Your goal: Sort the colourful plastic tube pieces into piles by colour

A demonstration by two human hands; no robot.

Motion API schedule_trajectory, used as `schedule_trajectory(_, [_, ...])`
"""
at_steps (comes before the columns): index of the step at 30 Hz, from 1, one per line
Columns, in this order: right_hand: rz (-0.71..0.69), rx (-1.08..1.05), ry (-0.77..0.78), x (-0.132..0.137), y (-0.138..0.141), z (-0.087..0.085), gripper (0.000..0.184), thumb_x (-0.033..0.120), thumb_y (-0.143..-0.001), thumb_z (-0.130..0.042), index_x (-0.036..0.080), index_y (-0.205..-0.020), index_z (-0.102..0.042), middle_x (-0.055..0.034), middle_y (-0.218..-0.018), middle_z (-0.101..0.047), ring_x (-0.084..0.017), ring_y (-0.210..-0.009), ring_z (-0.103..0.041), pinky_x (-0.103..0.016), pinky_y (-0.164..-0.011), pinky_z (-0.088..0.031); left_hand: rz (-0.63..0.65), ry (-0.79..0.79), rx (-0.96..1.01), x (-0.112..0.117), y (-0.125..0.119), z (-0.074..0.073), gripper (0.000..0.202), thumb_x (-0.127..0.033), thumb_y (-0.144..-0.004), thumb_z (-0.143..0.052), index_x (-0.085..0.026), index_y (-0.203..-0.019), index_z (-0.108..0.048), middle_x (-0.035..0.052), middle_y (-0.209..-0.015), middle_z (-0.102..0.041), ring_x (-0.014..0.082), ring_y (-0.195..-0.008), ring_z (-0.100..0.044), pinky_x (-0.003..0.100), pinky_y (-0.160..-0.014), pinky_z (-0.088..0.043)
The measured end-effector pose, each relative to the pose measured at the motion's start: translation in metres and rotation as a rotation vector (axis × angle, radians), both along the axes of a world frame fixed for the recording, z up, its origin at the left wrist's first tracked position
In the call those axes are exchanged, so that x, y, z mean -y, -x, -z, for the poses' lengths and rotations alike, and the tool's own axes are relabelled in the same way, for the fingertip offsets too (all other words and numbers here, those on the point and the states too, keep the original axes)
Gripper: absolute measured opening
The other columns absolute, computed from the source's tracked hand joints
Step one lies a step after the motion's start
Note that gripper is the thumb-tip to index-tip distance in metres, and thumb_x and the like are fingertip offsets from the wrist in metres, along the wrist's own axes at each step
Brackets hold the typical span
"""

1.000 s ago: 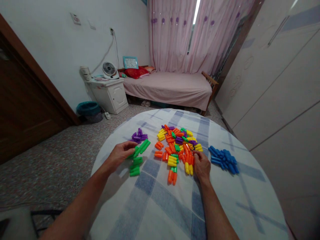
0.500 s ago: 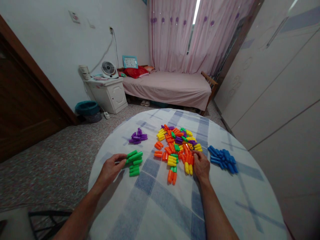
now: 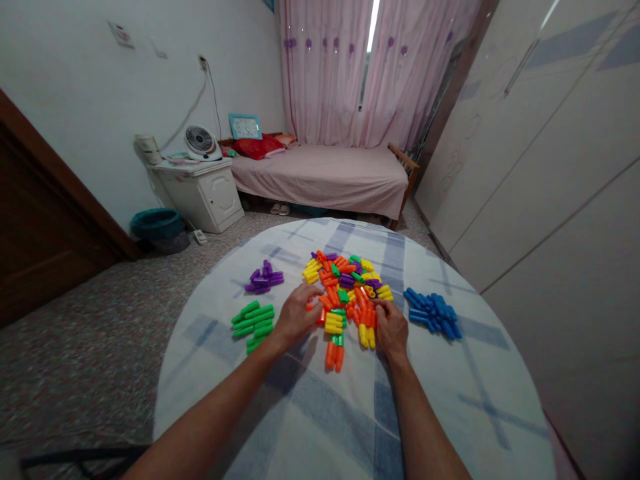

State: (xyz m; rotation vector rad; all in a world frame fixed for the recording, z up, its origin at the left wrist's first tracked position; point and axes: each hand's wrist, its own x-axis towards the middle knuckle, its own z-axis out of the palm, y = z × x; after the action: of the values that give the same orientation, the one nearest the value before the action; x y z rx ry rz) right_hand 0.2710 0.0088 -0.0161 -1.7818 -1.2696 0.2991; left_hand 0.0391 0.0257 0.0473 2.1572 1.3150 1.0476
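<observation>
A mixed pile of plastic tube-shaped building pieces (image 3: 346,280) in orange, yellow, green and purple lies mid-table. My left hand (image 3: 298,315) reaches over its left edge, thumb and fingers apart around orange pieces that they partly hide. Against the right edge, my right hand (image 3: 392,328) rests with curled fingers beside orange pieces (image 3: 367,310) joined to yellow ones (image 3: 367,337); what its fingertips hold, if anything, is hidden. Sorted green pieces (image 3: 254,320) lie left of my left hand, partly behind my forearm. Purple pieces (image 3: 265,277) sit beyond them. Blue pieces (image 3: 434,312) are heaped right of my right hand.
A checked cloth covers the round table (image 3: 340,420). Beyond it stand a bed (image 3: 325,173), a white cabinet (image 3: 220,200) with a fan (image 3: 201,142), and a teal bin (image 3: 157,224). A wardrobe (image 3: 540,153) lines the right side.
My left hand has moved right, from the green pieces to the mixed pile's left edge, leaving the green pieces lying there. My right hand stays at the right edge. The view has shifted slightly.
</observation>
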Motion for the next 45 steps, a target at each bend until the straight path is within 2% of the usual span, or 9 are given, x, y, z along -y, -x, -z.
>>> schedule_trajectory(6, [-0.014, 0.004, -0.014, 0.0, 0.0, 0.003, 0.038, 0.035, -0.081, -0.036, 0.02, -0.092, -0.069, -0.0055, -0.095, -0.068, -0.02, -0.091, -0.058, -0.031, -0.082, -0.041, 0.121, -0.041, -0.339, -0.04, -0.055, 0.017, 0.03, -0.016, -0.076, -0.057, -0.019, -0.104, -0.066, 0.007, -0.108, -0.064, 0.0209, -0.106, -0.057, 0.035, -0.096, -0.044])
schedule_trajectory(12, [-0.009, 0.008, -0.008, 0.0, 0.0, 0.002, 0.037, 0.034, -0.08, -0.036, 0.02, -0.092, -0.069, -0.0057, -0.095, -0.068, -0.02, -0.091, -0.058, -0.031, -0.082, -0.041, 0.112, -0.022, -0.435, -0.046, -0.064, 0.02, 0.028, -0.016, -0.074, -0.058, -0.017, -0.101, -0.068, 0.0091, -0.101, -0.065, 0.0237, -0.099, -0.058, 0.037, -0.089, -0.046])
schedule_trajectory(17, [-0.005, -0.005, 0.001, 0.001, 0.001, -0.002, 0.038, 0.035, -0.079, -0.036, 0.02, -0.091, -0.069, -0.0061, -0.095, -0.068, -0.02, -0.091, -0.058, -0.031, -0.081, -0.042, 0.03, -0.032, -0.365, -0.039, -0.06, 0.008, 0.029, -0.018, -0.074, -0.061, -0.017, -0.103, -0.066, 0.0087, -0.101, -0.064, 0.0223, -0.098, -0.058, 0.037, -0.09, -0.046])
schedule_trajectory(23, [0.006, 0.017, 0.012, 0.0, 0.0, 0.0, 0.04, 0.037, -0.079, -0.037, 0.02, -0.093, -0.069, -0.0068, -0.096, -0.068, -0.021, -0.092, -0.058, -0.032, -0.082, -0.041, -0.189, -0.241, -0.028, 0.012, 0.017, -0.006, 0.033, -0.022, -0.079, -0.059, -0.021, -0.112, -0.06, 0.0058, -0.11, -0.061, 0.0204, -0.106, -0.054, 0.038, -0.096, -0.044])
schedule_trajectory(28, [0.024, 0.034, 0.038, 0.0, 0.001, 0.0, 0.04, 0.037, -0.078, -0.037, 0.021, -0.094, -0.07, -0.0066, -0.096, -0.068, -0.022, -0.091, -0.058, -0.032, -0.08, -0.041, -0.401, -0.192, -0.102, 0.058, 0.1, 0.016, 0.027, -0.031, -0.081, -0.058, -0.022, -0.106, -0.062, 0.0061, -0.108, -0.061, 0.0224, -0.104, -0.055, 0.041, -0.094, -0.044])
schedule_trajectory(33, [0.02, 0.047, 0.057, 0.0, 0.0, -0.001, 0.041, 0.038, -0.078, -0.036, 0.02, -0.093, -0.07, -0.0066, -0.095, -0.068, -0.022, -0.091, -0.058, -0.032, -0.08, -0.04, -0.415, -0.175, -0.167, 0.067, 0.127, 0.041, 0.025, -0.028, -0.08, -0.056, -0.02, -0.103, -0.062, 0.0077, -0.108, -0.062, 0.0243, -0.104, -0.055, 0.042, -0.094, -0.044])
schedule_trajectory(36, [0.01, 0.037, 0.045, 0.001, 0.0, -0.002, 0.042, 0.038, -0.077, -0.036, 0.02, -0.094, -0.069, -0.0073, -0.096, -0.067, -0.022, -0.091, -0.058, -0.032, -0.079, -0.041, -0.412, -0.183, -0.176, 0.067, 0.123, 0.043, 0.025, -0.028, -0.08, -0.056, -0.019, -0.102, -0.062, 0.0087, -0.108, -0.062, 0.0251, -0.104, -0.055, 0.044, -0.094, -0.044])
schedule_trajectory(40, [0.014, 0.044, 0.044, 0.001, 0.001, -0.003, 0.042, 0.038, -0.078, -0.035, 0.02, -0.094, -0.07, -0.0077, -0.095, -0.068, -0.022, -0.09, -0.057, -0.033, -0.08, -0.041, -0.424, -0.217, -0.144, 0.067, 0.1, 0.03, 0.023, -0.027, -0.082, -0.055, -0.019, -0.103, -0.063, 0.0095, -0.111, -0.06, 0.025, -0.106, -0.054, 0.047, -0.095, -0.043])
schedule_trajectory(45, [0.018, 0.044, 0.045, -0.001, 0.001, -0.001, 0.041, 0.037, -0.079, -0.036, 0.02, -0.095, -0.07, -0.0072, -0.096, -0.068, -0.021, -0.092, -0.057, -0.032, -0.082, -0.041, -0.124, -0.164, -0.131, 0.054, 0.034, 0.012, 0.025, -0.021, -0.082, -0.054, -0.022, -0.105, -0.063, 0.0069, -0.112, -0.061, 0.0219, -0.109, -0.053, 0.042, -0.097, -0.044])
